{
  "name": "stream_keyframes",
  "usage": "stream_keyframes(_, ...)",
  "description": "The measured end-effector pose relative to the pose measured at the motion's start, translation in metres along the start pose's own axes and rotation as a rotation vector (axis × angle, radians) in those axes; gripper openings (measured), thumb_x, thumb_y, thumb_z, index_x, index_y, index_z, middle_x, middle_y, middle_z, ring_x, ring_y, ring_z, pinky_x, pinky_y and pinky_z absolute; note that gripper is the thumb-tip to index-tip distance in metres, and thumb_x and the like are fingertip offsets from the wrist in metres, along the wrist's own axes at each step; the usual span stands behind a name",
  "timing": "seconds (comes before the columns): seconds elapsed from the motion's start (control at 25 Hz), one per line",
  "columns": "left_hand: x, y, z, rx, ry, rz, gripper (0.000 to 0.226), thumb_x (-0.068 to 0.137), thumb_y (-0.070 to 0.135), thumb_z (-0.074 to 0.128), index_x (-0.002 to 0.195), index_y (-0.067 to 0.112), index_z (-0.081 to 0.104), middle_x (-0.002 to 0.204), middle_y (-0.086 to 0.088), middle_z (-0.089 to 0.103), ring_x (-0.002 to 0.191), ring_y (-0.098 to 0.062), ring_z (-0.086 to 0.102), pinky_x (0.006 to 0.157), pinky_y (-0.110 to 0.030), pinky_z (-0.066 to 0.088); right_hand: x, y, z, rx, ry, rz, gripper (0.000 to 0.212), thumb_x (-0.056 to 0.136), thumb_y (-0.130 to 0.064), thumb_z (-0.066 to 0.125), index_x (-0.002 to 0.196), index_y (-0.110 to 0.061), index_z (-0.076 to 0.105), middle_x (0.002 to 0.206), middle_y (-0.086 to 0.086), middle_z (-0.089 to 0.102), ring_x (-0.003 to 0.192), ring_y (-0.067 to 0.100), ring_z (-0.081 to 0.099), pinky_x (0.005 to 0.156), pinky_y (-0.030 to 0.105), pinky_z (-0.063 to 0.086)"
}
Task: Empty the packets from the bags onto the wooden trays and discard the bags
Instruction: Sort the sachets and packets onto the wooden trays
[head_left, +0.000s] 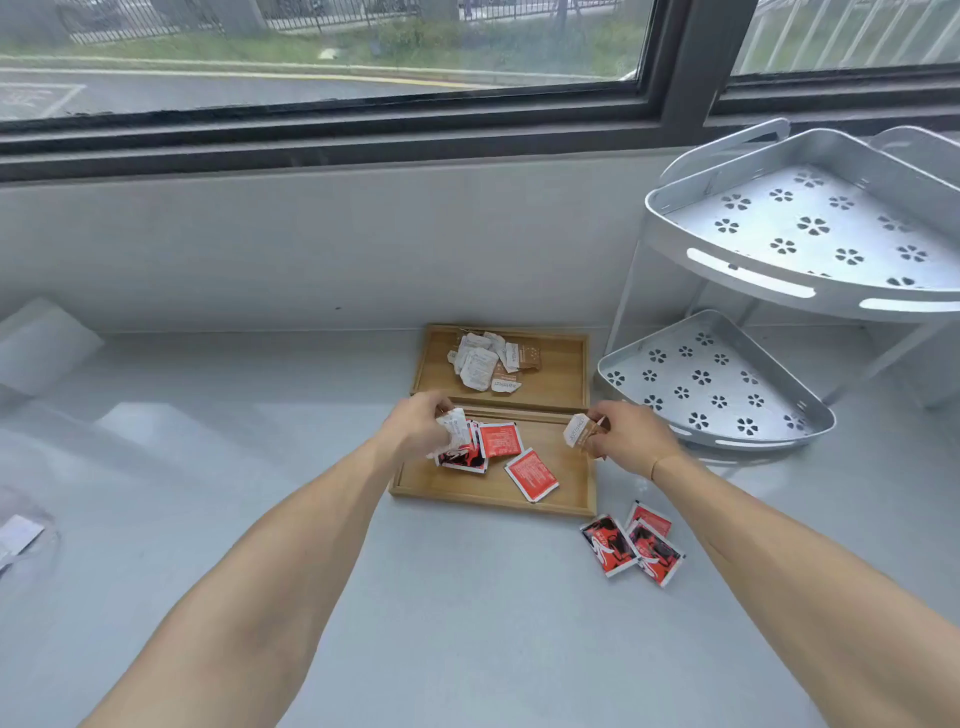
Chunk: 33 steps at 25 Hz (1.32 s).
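Note:
Two wooden trays lie end to end on the pale counter. The far tray (566, 374) holds a heap of white and brown packets (483, 364). The near tray (498, 491) holds several red packets (531, 474). My left hand (418, 428) hovers over the near tray's left end, shut on a white packet (457, 428). Over that tray's right end, my right hand (631, 439) grips a brown and white packet (579, 431). Three red and black packets (631, 545) lie loose on the counter, right of the near tray.
A white two-tier corner rack (810, 291) with flower cut-outs stands at the right, close to the trays. A clear plastic bag (21, 535) lies at the far left edge. A low wall and window run along the back.

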<state>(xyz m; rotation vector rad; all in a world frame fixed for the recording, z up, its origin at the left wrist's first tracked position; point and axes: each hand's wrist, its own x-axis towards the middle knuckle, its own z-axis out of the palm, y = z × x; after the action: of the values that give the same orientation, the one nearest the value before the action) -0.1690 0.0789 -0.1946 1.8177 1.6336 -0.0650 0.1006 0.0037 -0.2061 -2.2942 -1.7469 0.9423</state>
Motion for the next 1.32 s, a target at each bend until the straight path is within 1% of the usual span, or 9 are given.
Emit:
stream_keyframes(0.16, 0.038, -0.005, -0.027, 0.074, -0.012, 0.031, 0.042, 0.078, 0.003, 0.059, 0.119, 0.014, 0.061, 0.116, -0.009, 0.065, 0.099, -0.025, 0.059, 0.069, -0.027, 0.045, 0.035, -0.022, -0.005, -0.032, -0.009, 0.014, 0.029, 0.075, -0.022, 0.070, 0.104, -0.023, 0.066, 0.100, 0.005, 0.069, 0.087, 0.025, 0.059, 0.066, 0.030, 0.044)
stream_keyframes(0.32, 0.074, -0.005, -0.040, 0.137, -0.017, 0.072, 0.042, 0.081, 0.002, 0.058, 0.121, 0.012, 0.060, 0.121, -0.011, 0.064, 0.107, -0.028, 0.058, 0.075, -0.028, 0.044, 0.070, -0.037, -0.010, -0.082, -0.019, 0.033, 0.036, 0.076, -0.023, 0.069, 0.112, -0.025, 0.066, 0.104, 0.004, 0.070, 0.094, 0.026, 0.063, 0.077, 0.034, 0.052)
stream_keyframes(0.44, 0.101, -0.009, -0.039, 0.154, -0.044, 0.066, 0.046, 0.082, 0.000, 0.054, 0.126, 0.013, 0.058, 0.125, -0.012, 0.062, 0.111, -0.031, 0.057, 0.075, -0.028, 0.043, 0.095, -0.044, -0.010, -0.123, -0.039, 0.038, 0.038, 0.079, -0.022, 0.067, 0.117, -0.025, 0.067, 0.105, 0.006, 0.071, 0.088, 0.025, 0.062, 0.071, 0.031, 0.048)
stream_keyframes(0.56, 0.120, -0.010, -0.032, 0.172, -0.087, 0.077, 0.048, 0.083, 0.000, 0.052, 0.130, 0.013, 0.056, 0.130, -0.013, 0.060, 0.115, -0.031, 0.057, 0.075, -0.027, 0.042, 0.114, -0.051, -0.004, -0.174, -0.069, 0.005, 0.038, 0.084, -0.020, 0.064, 0.122, -0.021, 0.064, 0.115, 0.009, 0.069, 0.099, 0.030, 0.063, 0.074, 0.032, 0.048)
stream_keyframes(0.68, 0.133, -0.012, -0.028, 0.186, -0.111, 0.080, 0.052, 0.084, 0.000, 0.051, 0.134, 0.014, 0.054, 0.136, -0.012, 0.057, 0.122, -0.031, 0.054, 0.090, -0.032, 0.048, 0.127, -0.055, 0.004, -0.238, -0.094, -0.029, 0.036, 0.087, -0.020, 0.062, 0.123, -0.020, 0.063, 0.122, 0.011, 0.066, 0.108, 0.031, 0.061, 0.074, 0.030, 0.044)
stream_keyframes(0.76, 0.139, -0.014, -0.027, 0.199, -0.108, 0.083, 0.055, 0.083, 0.001, 0.050, 0.136, 0.018, 0.053, 0.138, -0.009, 0.056, 0.124, -0.031, 0.053, 0.098, -0.038, 0.048, 0.133, -0.054, 0.009, -0.250, -0.079, -0.036, 0.037, 0.088, -0.020, 0.059, 0.125, -0.020, 0.062, 0.125, 0.011, 0.065, 0.111, 0.032, 0.060, 0.080, 0.033, 0.048)
stream_keyframes(0.92, 0.139, -0.012, -0.026, 0.268, -0.004, 0.087, 0.052, 0.084, 0.008, 0.052, 0.132, 0.027, 0.055, 0.133, -0.007, 0.057, 0.123, -0.029, 0.050, 0.098, -0.039, 0.046, 0.132, -0.052, 0.018, -0.278, 0.016, -0.051, 0.037, 0.090, -0.019, 0.055, 0.126, -0.022, 0.061, 0.125, 0.010, 0.064, 0.113, 0.032, 0.059, 0.083, 0.038, 0.051)
stream_keyframes(1.08, 0.126, -0.016, -0.023, 0.234, 0.060, 0.094, 0.051, 0.082, 0.010, 0.053, 0.131, 0.025, 0.054, 0.133, -0.009, 0.053, 0.128, -0.030, 0.041, 0.102, -0.043, 0.041, 0.118, -0.054, 0.017, -0.271, 0.080, -0.049, 0.036, 0.092, -0.024, 0.053, 0.127, -0.019, 0.059, 0.126, 0.012, 0.058, 0.111, 0.034, 0.060, 0.087, 0.040, 0.052)
stream_keyframes(1.32, 0.079, -0.012, -0.017, 0.160, 0.151, 0.058, 0.061, 0.076, 0.011, 0.057, 0.135, 0.024, 0.049, 0.135, -0.009, 0.047, 0.128, -0.030, 0.041, 0.101, -0.045, 0.042, 0.067, -0.055, 0.008, -0.351, 0.025, -0.075, 0.040, 0.092, -0.033, 0.049, 0.131, -0.026, 0.055, 0.128, 0.008, 0.060, 0.116, 0.030, 0.058, 0.091, 0.039, 0.049)
